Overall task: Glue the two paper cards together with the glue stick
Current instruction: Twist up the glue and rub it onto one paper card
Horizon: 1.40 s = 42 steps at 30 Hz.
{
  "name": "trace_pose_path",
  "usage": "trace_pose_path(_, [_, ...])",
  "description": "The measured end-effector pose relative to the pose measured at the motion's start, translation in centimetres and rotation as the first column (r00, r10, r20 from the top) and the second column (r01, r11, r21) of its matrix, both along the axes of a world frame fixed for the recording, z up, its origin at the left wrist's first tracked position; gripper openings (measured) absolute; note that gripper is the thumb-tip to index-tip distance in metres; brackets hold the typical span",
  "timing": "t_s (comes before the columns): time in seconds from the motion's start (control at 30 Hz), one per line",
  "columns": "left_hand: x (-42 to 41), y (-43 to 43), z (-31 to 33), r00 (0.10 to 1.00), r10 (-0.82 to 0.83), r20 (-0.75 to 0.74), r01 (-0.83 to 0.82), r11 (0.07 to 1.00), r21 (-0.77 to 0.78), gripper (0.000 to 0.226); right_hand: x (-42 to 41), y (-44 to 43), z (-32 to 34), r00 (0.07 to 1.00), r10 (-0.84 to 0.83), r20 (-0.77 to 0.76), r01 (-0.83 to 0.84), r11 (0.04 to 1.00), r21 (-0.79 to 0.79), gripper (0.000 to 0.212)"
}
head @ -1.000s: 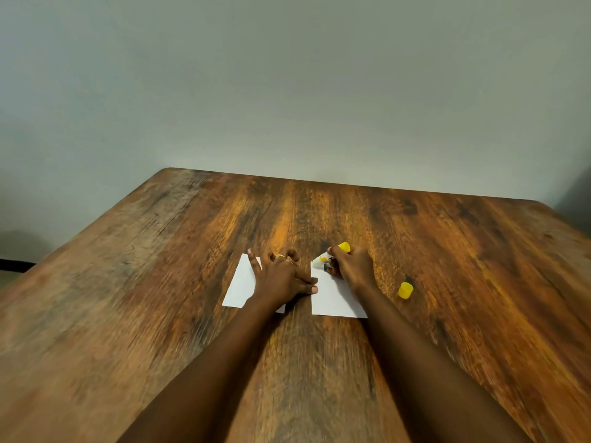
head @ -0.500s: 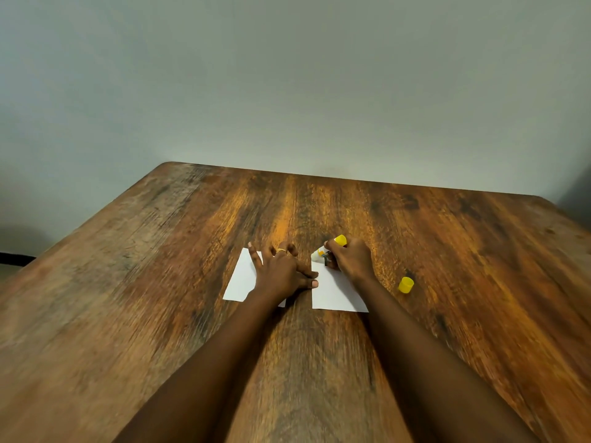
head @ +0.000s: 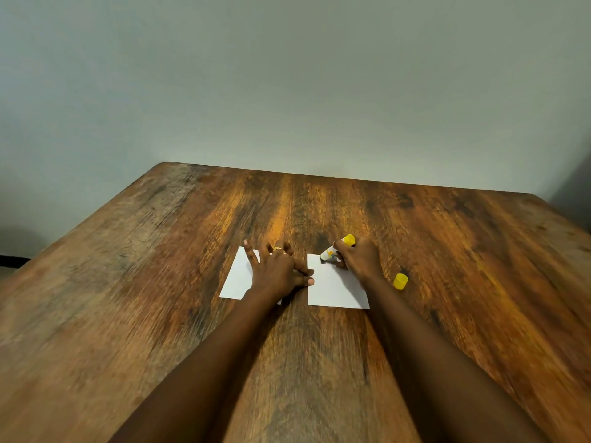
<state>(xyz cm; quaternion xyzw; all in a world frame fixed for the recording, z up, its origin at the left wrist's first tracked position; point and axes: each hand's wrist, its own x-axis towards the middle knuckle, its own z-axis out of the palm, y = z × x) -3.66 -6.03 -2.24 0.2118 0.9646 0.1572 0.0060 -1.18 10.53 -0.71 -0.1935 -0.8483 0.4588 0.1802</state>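
Observation:
Two white paper cards lie side by side on the wooden table. My left hand [head: 277,272] rests flat with spread fingers on the left card [head: 238,276], its thumb touching the left edge of the right card [head: 334,287]. My right hand [head: 359,259] grips a white glue stick [head: 335,249] with a yellow end. The stick is tilted, with its tip pressed on the far left corner of the right card. The yellow cap [head: 400,280] lies on the table just right of my right wrist.
The wooden table [head: 160,314] reaches back to a plain grey wall [head: 287,91]. Its left edge and far right corner are in view.
The camera tilted slightly. My right hand has shifted the glue stick a little along the far edge of the right card. My left hand stays pressed on the left card.

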Motion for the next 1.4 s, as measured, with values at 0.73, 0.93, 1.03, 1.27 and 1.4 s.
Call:
trace_pose_path(0.73, [0.9,0.1,0.3,1.0,0.0,-0.03,0.0,1.0,-0.008,0.032,1.7,3.7,0.1,0.987,-0.162,-0.02,0.162,0.987,-0.016,0.024])
trace_pose_path(0.93, [0.9,0.0,0.4,0.999,-0.007,-0.041,0.007,1.0,-0.013,0.031,1.9,4.0,0.0,0.981,-0.189,-0.041,0.186,0.98,-0.064,0.019])
trace_pose_path(1.03, [0.9,0.0,0.6,0.999,-0.032,-0.028,0.032,0.999,-0.01,0.031,1.9,3.8,-0.1,0.977,-0.2,-0.071,0.182,0.963,-0.201,0.012])
trace_pose_path(1.27, [1.6,0.9,0.8,0.991,-0.006,-0.137,0.009,1.0,0.022,0.033,1.5,2.7,-0.6,0.98,-0.186,-0.073,0.159,0.948,-0.277,0.016])
trace_pose_path(1.4, [2.3,1.4,1.1,0.982,0.035,-0.187,-0.04,0.999,-0.022,0.03,1.3,2.6,-0.8,0.978,-0.191,-0.08,0.167,0.955,-0.245,0.017])
